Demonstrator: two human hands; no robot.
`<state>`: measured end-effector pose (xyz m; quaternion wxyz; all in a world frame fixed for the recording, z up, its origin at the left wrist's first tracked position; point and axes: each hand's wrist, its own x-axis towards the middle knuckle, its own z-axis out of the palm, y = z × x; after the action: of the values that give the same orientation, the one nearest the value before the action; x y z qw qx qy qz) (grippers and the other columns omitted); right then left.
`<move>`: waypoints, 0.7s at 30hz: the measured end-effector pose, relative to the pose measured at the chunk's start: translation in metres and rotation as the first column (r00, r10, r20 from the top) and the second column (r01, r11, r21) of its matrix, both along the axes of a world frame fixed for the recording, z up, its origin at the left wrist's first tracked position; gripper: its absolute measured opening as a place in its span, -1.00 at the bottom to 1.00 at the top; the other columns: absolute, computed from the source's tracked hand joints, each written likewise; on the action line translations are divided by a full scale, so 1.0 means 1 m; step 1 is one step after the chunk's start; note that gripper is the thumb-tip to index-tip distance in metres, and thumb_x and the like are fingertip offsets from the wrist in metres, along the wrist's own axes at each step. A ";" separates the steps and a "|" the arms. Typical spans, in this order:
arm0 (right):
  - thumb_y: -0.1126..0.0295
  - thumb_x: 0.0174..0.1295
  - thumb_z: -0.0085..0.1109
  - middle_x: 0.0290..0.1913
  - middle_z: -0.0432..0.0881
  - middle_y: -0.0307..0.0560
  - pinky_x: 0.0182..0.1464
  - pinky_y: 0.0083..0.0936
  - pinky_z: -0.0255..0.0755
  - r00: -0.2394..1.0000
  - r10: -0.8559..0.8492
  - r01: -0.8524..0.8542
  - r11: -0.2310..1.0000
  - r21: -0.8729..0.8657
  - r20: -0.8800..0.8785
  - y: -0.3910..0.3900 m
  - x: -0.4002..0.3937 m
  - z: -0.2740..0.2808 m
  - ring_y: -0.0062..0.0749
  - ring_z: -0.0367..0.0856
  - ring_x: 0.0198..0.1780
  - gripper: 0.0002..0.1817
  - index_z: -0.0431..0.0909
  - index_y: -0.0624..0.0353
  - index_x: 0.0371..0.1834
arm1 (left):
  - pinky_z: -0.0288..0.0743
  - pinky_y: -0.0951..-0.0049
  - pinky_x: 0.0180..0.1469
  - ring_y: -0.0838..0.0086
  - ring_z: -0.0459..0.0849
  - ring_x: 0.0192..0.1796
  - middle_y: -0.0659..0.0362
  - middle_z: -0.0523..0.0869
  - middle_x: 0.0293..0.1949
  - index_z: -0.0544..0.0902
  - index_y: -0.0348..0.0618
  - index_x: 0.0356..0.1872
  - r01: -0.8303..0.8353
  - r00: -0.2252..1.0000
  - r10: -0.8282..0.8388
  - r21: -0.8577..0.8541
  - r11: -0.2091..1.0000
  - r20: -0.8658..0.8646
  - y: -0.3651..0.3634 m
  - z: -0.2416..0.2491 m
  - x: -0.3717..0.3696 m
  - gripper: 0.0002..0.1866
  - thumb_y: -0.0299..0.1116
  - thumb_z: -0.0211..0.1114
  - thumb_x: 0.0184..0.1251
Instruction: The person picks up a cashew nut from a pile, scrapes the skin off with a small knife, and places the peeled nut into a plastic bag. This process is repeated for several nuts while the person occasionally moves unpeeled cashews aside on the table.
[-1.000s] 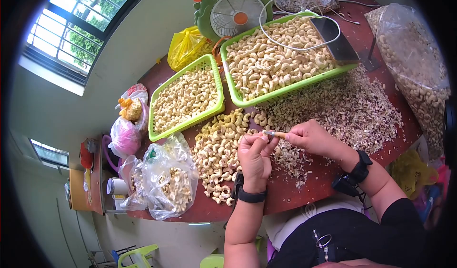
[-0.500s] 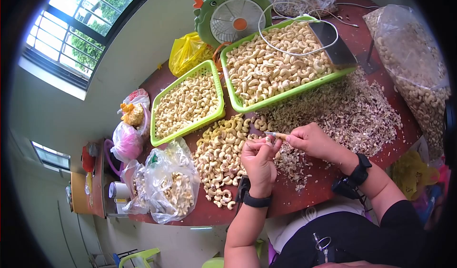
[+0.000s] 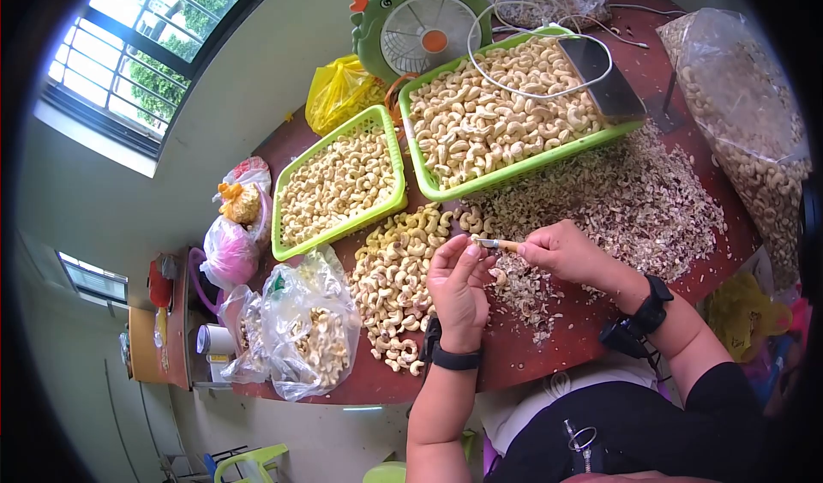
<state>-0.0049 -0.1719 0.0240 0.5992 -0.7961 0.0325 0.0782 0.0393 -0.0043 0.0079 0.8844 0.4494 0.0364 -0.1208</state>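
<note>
My right hand (image 3: 561,254) grips a small knife (image 3: 506,245) by its wooden handle, the short metal blade pointing left. The blade tip meets the fingertips of my left hand (image 3: 459,293). Pinched there between thumb and fingers is a small pale cashew nut (image 3: 474,240), mostly hidden. Just left of and beneath my left hand spreads a heap of loose cashew nuts (image 3: 394,269). Under and beyond my right hand lies a wide pile of flaky skin scraps (image 3: 634,196).
Behind the hands stand a large green basket (image 3: 446,195) and a smaller one (image 3: 343,228), both full of cashews. A phone (image 3: 603,78) with a white cable rests on the large basket. A green fan (image 3: 373,42), plastic bags (image 3: 309,337) and a big nut sack (image 3: 746,123) surround them on the red table (image 3: 531,367).
My left hand has turned and shifted slightly left, its fingers more upright and its palm more visible. The knife blade shows more clearly; my right hand stays nearly in place.
</note>
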 end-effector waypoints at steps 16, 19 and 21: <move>0.16 0.10 0.05 -0.77 0.38 -0.16 -0.62 -0.52 0.21 0.999 -0.021 0.026 0.989 -0.148 0.037 -0.008 0.004 0.001 -0.61 0.28 -0.70 -0.64 0.51 0.28 -0.62 | 0.57 0.54 -0.43 0.53 0.57 -0.44 0.14 0.57 -0.43 0.37 -0.27 -0.24 0.211 0.977 -0.211 0.152 0.966 -0.018 0.017 0.006 0.007 -0.76 -0.62 0.17 0.04; 0.17 0.11 0.04 -0.77 0.36 -0.15 -0.61 -0.52 0.19 0.996 -0.058 0.069 0.984 -0.162 0.071 -0.010 0.005 0.002 -0.61 0.24 -0.70 -0.63 0.49 0.29 -0.64 | 0.55 0.55 -0.42 0.54 0.56 -0.43 0.14 0.57 -0.40 0.38 -0.28 -0.26 0.225 0.974 -0.221 0.137 0.965 -0.047 0.015 0.012 0.006 -0.77 -0.63 0.17 0.03; 0.17 0.11 0.03 -0.78 0.35 -0.15 -0.62 -0.52 0.18 0.997 -0.060 0.067 0.989 -0.135 0.055 -0.007 0.004 0.002 -0.61 0.22 -0.70 -0.62 0.48 0.30 -0.65 | 0.55 0.54 -0.40 0.53 0.57 -0.41 0.12 0.57 -0.39 0.38 -0.27 -0.25 0.113 0.990 -0.127 0.211 0.971 0.055 0.010 0.010 0.004 -0.76 -0.64 0.17 0.02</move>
<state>-0.0012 -0.1794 0.0255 0.5460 -0.8356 0.0477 0.0364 0.0436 0.0062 0.0176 0.8246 0.5442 -0.0087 -0.1540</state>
